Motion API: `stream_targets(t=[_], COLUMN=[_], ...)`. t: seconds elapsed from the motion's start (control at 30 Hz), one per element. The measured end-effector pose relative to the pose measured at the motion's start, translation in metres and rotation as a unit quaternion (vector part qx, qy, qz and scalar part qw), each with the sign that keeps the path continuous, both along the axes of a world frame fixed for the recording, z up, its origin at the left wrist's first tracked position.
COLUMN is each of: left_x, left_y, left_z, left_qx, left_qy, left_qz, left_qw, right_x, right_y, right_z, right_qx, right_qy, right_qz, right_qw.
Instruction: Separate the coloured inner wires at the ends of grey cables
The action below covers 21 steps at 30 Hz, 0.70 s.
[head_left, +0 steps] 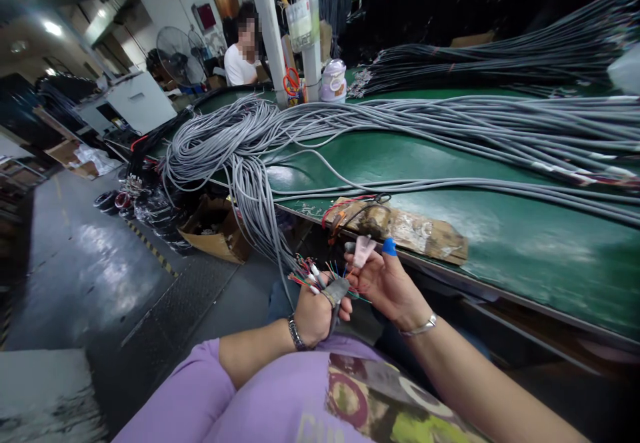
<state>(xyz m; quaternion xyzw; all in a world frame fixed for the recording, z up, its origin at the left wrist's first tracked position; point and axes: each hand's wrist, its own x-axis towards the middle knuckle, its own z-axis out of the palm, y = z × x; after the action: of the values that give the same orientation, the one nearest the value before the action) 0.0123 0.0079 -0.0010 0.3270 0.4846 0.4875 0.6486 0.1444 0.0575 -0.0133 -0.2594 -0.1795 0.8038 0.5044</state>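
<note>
My left hand (314, 315) is closed around a grey cable (338, 291), whose stripped end fans out into thin coloured wires (359, 292). Beside that hand, more grey cable ends with coloured wires and white sleeves (314, 276) hang from the bundle. My right hand (387, 286) is just right of the fanned wires, palm turned up, its fingers curled and its thumb held apart. A blue cover (389, 247) is on the thumb tip, and a pale pink wrap (363, 251) shows at the forefinger. Whether these fingers touch a wire is too small to tell.
A large bundle of grey cables (245, 126) lies over the green table (510, 236). At its near edge is a wooden board (425, 235) with red and black leads. A cardboard box (213, 229) stands below. Black cables (480, 63) and a seated person (241, 56) are farther back.
</note>
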Motion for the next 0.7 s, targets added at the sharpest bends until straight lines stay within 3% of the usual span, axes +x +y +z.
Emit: stream_targets(t=[0.13, 0.3, 0.53, 0.7], left_x=[-0.002, 0.002, 0.007, 0.011], left_y=[-0.002, 0.001, 0.005, 0.008], left_z=[0.002, 0.011, 0.016, 0.016], left_qx=[0.009, 0.008, 0.006, 0.007], left_qy=[-0.001, -0.013, -0.011, -0.002], left_qz=[0.008, 0.012, -0.002, -0.009], left_qw=[1.000, 1.000, 1.000, 1.000], right_x=[0.006, 0.006, 0.000, -0.003], right_y=[0.001, 0.001, 0.001, 0.004], right_z=[0.006, 0.013, 0.001, -0.005], right_qx=[0.026, 0.043, 0.083, 0.079], right_qy=[-0.047, -0.087, -0.139, -0.051], right_qz=[0.023, 0.002, -0.027, 0.072], right_qw=[0.998, 0.995, 0.986, 0.993])
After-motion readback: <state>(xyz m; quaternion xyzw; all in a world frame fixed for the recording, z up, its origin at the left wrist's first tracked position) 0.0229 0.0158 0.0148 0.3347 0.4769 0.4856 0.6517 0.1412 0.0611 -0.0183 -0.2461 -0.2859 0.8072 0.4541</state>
